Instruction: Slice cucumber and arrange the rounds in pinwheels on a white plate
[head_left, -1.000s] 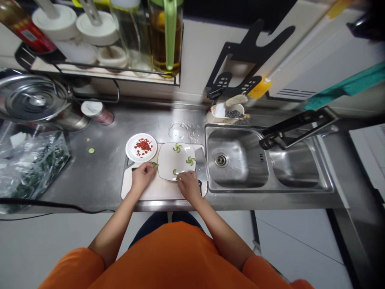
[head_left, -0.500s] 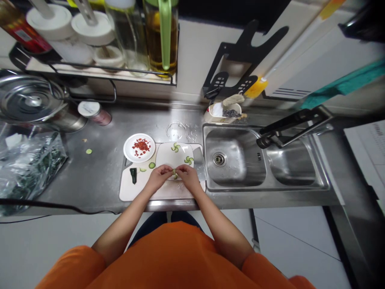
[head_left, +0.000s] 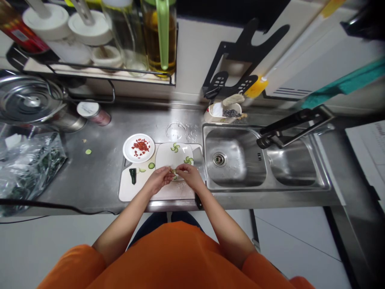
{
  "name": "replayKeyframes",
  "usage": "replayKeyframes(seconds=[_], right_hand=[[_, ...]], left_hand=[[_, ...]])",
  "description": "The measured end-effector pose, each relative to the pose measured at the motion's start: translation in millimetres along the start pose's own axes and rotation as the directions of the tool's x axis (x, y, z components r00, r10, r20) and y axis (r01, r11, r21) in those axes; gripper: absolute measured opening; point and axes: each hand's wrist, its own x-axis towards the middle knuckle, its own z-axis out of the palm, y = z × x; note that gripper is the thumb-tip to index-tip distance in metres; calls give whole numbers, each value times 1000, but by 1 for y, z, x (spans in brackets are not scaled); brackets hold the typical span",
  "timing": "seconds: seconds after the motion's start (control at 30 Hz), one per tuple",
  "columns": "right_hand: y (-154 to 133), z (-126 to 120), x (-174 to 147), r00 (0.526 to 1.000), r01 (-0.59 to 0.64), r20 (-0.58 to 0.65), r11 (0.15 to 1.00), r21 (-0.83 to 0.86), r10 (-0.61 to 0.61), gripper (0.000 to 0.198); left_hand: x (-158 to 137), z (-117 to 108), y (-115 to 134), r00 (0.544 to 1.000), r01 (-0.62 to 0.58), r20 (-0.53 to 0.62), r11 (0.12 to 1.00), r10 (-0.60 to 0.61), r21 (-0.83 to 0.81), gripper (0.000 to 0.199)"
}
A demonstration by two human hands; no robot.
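Observation:
Both hands meet over the front edge of a white plate [head_left: 164, 154]. My left hand [head_left: 159, 179] pinches a small pale-green cucumber slice [head_left: 173, 171] between thumb and fingertips, its other fingers loosely curled. My right hand [head_left: 190, 176] closes its fingertips on the same small piece from the right. On the plate, thin cucumber slices form a pinwheel [head_left: 175, 147] at the back and another pinwheel [head_left: 188, 160] at the right; a few slices show below my fingers. The plate rests on a white cutting board [head_left: 126, 190] beside a dark cucumber end [head_left: 132, 176] and a round cucumber piece [head_left: 151, 165].
A small plate [head_left: 127, 151] of red bits overlaps the board's back left. A knife [head_left: 198, 160] lies along its right side, near the sink [head_left: 231, 182]. A plastic bag of greens [head_left: 39, 168], a jar [head_left: 94, 113] and a lidded pot [head_left: 33, 102] stand left.
My left hand has turned slightly and its fingers have loosened apart. My right hand has shifted a little right, and the knife's black handle now shows beside its wrist.

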Motion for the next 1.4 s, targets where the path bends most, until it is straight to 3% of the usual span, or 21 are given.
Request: replayKeyframes(seconds=[0.27, 0.37, 0.47, 0.57, 0.73, 0.87, 1.4], right_hand=[[5, -2, 8, 999, -19, 33, 997, -69, 22, 13], [10, 0, 15, 1000, -15, 22, 985, -172, 19, 12], [14, 1, 21, 999, -2, 30, 951, -309, 11, 12], [15, 3, 26, 999, 8, 51, 894, -448, 17, 14], [14, 7, 30, 992, 66, 123, 764, -642, 18, 18], [14, 10, 31, 988, 89, 153, 698, -710, 29, 20], [17, 14, 28, 993, 72, 112, 638, -767, 23, 17]], left_hand=[[5, 1, -3, 975, -166, -129, 978, 183, 130, 43], [3, 1, -3, 953, -220, -157, 949, 258, 225, 51], [2, 0, -4, 939, -217, -176, 908, 294, 360, 39], [2, -3, -8, 921, -187, -194, 822, 337, 538, 23], [2, -5, -16, 878, -188, -151, 617, 454, 764, 18], [0, -4, -19, 878, -180, -121, 555, 462, 812, 16], [-3, 1, -18, 889, -113, -136, 500, 436, 859, 11]])
